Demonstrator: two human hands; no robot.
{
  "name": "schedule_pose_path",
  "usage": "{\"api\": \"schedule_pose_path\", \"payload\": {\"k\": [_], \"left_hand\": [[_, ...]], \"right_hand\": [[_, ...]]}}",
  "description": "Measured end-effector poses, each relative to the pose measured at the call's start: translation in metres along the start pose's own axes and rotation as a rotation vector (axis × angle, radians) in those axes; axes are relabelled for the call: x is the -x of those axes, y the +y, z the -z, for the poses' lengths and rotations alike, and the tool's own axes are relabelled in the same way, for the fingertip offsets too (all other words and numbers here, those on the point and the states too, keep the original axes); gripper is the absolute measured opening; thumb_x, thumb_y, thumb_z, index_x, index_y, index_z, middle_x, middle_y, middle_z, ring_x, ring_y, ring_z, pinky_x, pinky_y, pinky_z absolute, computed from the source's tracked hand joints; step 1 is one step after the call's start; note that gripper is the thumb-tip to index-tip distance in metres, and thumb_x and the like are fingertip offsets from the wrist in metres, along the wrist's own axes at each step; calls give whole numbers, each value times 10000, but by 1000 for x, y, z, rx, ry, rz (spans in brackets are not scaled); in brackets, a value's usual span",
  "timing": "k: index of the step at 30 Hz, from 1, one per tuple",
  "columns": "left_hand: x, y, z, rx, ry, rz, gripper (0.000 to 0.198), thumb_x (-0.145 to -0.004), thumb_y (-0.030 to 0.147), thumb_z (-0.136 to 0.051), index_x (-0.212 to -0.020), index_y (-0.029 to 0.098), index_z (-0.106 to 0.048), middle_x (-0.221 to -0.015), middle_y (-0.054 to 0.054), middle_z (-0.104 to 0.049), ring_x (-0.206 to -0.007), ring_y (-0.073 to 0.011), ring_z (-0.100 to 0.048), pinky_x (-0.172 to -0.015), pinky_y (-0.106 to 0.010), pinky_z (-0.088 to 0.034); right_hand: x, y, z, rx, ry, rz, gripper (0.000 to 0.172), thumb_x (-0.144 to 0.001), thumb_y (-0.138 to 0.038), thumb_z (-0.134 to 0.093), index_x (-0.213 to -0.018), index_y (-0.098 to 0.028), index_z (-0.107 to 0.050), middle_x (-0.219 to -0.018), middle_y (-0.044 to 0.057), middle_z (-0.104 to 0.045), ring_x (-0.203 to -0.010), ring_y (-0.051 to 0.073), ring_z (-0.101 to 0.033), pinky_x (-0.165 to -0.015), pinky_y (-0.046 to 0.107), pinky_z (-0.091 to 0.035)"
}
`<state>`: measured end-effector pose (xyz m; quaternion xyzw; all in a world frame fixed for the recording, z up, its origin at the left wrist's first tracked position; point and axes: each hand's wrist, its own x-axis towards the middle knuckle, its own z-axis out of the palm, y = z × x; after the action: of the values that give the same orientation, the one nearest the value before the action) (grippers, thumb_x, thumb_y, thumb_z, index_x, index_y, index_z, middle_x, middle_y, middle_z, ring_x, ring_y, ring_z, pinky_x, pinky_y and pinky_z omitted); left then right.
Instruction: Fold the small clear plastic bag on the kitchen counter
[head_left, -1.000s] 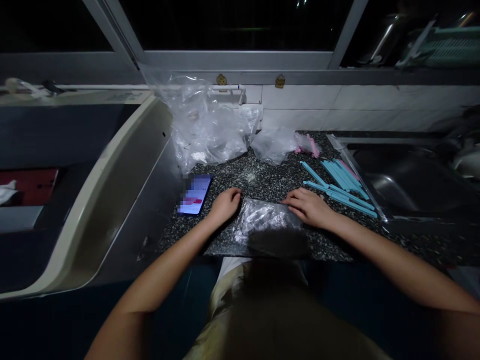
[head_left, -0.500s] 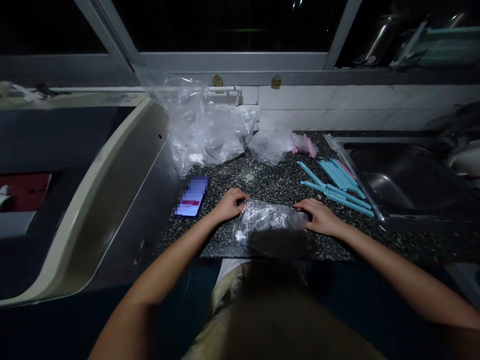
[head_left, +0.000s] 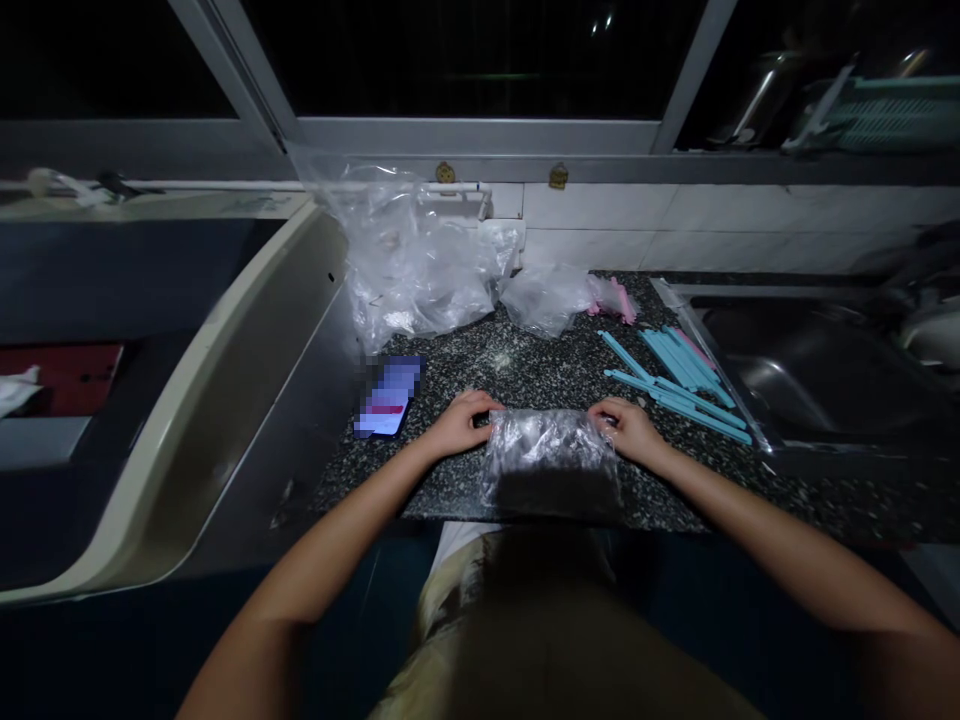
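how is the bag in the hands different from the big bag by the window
The small bag lies flat at the counter's front edge, gripped by left hand and right hand. The large bag stands crumpled against the wall, untouched and far bulkier. Both are clear plastic.

Both hands now pinch the far corners of the clear plastic bag (head_left: 550, 455) instead of lying flat beside it: the left hand (head_left: 459, 424) grips the far left corner, the right hand (head_left: 631, 428) the far right. The bag's far edge is lifted off the worktop (head_left: 540, 365).
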<state>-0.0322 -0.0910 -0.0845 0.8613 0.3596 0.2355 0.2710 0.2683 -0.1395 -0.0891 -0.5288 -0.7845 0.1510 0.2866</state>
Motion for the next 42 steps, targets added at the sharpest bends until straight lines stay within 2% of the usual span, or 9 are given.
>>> {"api": "schedule_pose_path", "payload": {"k": [5, 12, 18, 24, 28, 31, 34, 36, 42], "left_hand": [[-8, -1, -3, -115, 72, 71, 170, -750, 132, -482, -758, 171, -647, -760, -45, -630, -788, -176, -524, -769, -321, -413], [1, -7, 13, -331, 87, 62, 206, -809, 215, -451, -829, 172, -652, -791, -72, -614, -822, -199, -502, -770, -336, -408], [-1, -17, 12, -316, 97, 145, 229, -813, 241, -455, -854, 163, -666, -816, -76, -623, -829, -206, -516, -773, -340, -419], [-5, -20, 13, -222, 116, 161, 251, -783, 214, -473, -953, 144, -645, -894, -82, -618, -889, -205, -527, -840, -357, -418], [6, -14, 27, -208, 271, 216, 347, -723, 114, -465, -1045, 153, -588, -997, -75, -594, -963, -203, -510, -888, -367, -402], [12, -3, 34, -250, 369, 164, 256, -786, 170, -435, -965, 171, -617, -925, -66, -590, -919, -194, -503, -852, -363, -408], [13, 5, 28, -323, 213, 44, 242, -820, 275, -454, -942, 189, -645, -892, -74, -570, -890, -205, -481, -799, -357, -414], [12, 4, 20, -379, 120, 58, 245, -813, 293, -474, -943, 187, -654, -881, -87, -553, -880, -220, -468, -772, -362, -414], [8, -9, 15, -377, 171, 198, 226, -809, 288, -471, -908, 180, -643, -894, -82, -542, -905, -223, -463, -815, -362, -409]], "right_hand": [[-8, -2, 0, 87, -31, 6, 226, -807, -254, -445, -761, -177, -652, -752, 66, -643, -740, 190, -576, -684, 323, -450], [-30, 6, 7, 279, -62, 44, 222, -749, -180, -485, -874, -185, -668, -832, 69, -644, -820, 207, -563, -740, 341, -456], [-42, -5, 24, 231, 2, 177, 306, -771, -137, -429, -974, -198, -649, -907, 71, -618, -866, 207, -536, -790, 372, -449], [-48, -26, 3, 327, -203, 263, 294, -829, -288, -465, -1046, -199, -642, -909, 91, -589, -845, 206, -500, -763, 357, -429], [-48, -24, -7, 388, -243, 253, 295, -825, -287, -476, -1038, -182, -649, -874, 95, -584, -820, 204, -492, -776, 357, -410], [-49, -24, -8, 399, -244, 251, 298, -832, -297, -467, -1038, -183, -649, -860, 94, -585, -813, 206, -492, -763, 352, -404], [-51, -26, -9, 413, -240, 256, 306, -837, -303, -460, -1050, -183, -644, -861, 93, -589, -818, 208, -491, -762, 348, -400], [-52, -27, -10, 432, -251, 261, 307, -837, -302, -460, -1052, -181, -644, -865, 94, -591, -823, 209, -492, -764, 345, -398], [-52, -24, -5, 430, -244, 251, 292, -833, -292, -469, -1042, -187, -644, -860, 90, -594, -819, 207, -500, -754, 342, -401]]}}
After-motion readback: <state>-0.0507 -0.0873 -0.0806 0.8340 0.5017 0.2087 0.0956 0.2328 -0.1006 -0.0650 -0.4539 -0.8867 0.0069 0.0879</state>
